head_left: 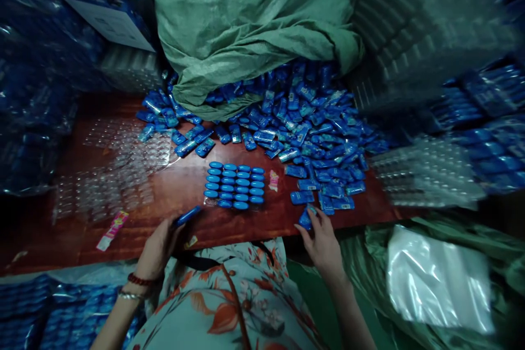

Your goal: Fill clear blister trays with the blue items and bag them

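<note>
My left hand (158,246) is closed on a small blue container (187,216), held tilted just over the front edge of the table. Between thumb and fingers, my right hand (322,235) pinches a small blue packet (305,219) at the table edge. Between the hands and a little farther back lies a clear plastic tray (211,202) holding rows of blue containers (241,182) stood on edge. Its front left corner shows a bare pocket. A heap of loose blue packets (303,120) spreads behind the tray and to its right.
A green sack (246,22) lies over the back of the heap. Clear blister trays (110,186) are on the left; stacked trays (426,175) stand right. Pink labels (112,231) lie on the red-brown table (172,191). Clear plastic bags (438,279) sit low right.
</note>
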`<state>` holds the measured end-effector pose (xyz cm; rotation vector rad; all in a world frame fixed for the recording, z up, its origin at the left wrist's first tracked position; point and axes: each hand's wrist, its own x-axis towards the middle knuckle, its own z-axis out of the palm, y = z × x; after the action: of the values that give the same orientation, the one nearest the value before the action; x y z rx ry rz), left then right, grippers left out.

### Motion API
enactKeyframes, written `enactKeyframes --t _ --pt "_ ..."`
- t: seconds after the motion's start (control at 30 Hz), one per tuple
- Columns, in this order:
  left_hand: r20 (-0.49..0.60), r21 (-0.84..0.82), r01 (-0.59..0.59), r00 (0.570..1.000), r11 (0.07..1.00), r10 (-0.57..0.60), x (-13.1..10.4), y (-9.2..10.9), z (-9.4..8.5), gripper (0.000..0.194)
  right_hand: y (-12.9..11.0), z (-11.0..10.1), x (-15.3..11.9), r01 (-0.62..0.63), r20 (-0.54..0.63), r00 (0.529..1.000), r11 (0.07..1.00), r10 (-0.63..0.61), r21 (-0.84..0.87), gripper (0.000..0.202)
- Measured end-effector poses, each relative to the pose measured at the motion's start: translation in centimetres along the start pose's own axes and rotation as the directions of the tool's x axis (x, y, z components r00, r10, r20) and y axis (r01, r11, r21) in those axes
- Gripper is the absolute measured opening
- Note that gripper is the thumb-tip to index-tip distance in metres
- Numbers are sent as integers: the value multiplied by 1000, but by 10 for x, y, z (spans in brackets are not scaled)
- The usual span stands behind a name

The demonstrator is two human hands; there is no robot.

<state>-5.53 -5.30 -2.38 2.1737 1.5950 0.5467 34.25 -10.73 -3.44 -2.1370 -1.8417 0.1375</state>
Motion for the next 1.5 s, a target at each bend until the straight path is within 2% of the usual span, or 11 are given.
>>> enactKeyframes --t 0.27,0.47,0.53,0.6,0.7,0.8,1.0,1.13,1.23,1.33,1.5 --pt "25 23 -147 989 989 146 19 18 -6 47 -56 7 21 242 123 964 969 -234 -49 41" --pt "57 106 -340 940 934 336 47 19 0 49 -57 2 46 -93 165 986 936 38 339 35" --pt "73 127 -386 922 914 379 52 21 4 45 -54 2 47 -365 295 926 757 235 542 41" --pt "108 140 -403 914 904 391 54 23 7 45 -54 1 43 -588 484 809 440 334 678 46" --pt "191 155 -422 900 893 392 56 26 6 48 -59 -1 30 -692 663 711 67 236 719 44" --pt "292 162 -443 875 882 386 61 32 -1 49 -67 -3 19 -714 713 693 -39 108 699 44" --pt "324 157 -397 886 904 333 69 40 -5 42 -74 13 15 -638 633 770 125 81 760 51" --pt "299 130 -361 902 924 310 66 36 -4 34 -72 22 18 -264 331 943 698 41 666 33" --pt "315 163 -364 900 917 301 63 35 -5 35 -78 15 27 145 242 951 968 -193 204 25" --pt "349 216 -375 892 902 288 61 42 -6 42 -93 -1 42 372 387 876 915 -290 -156 28" --pt "455 283 -351 868 893 198 66 68 -11 35 -119 -20 61 527 552 783 779 -288 -341 26"
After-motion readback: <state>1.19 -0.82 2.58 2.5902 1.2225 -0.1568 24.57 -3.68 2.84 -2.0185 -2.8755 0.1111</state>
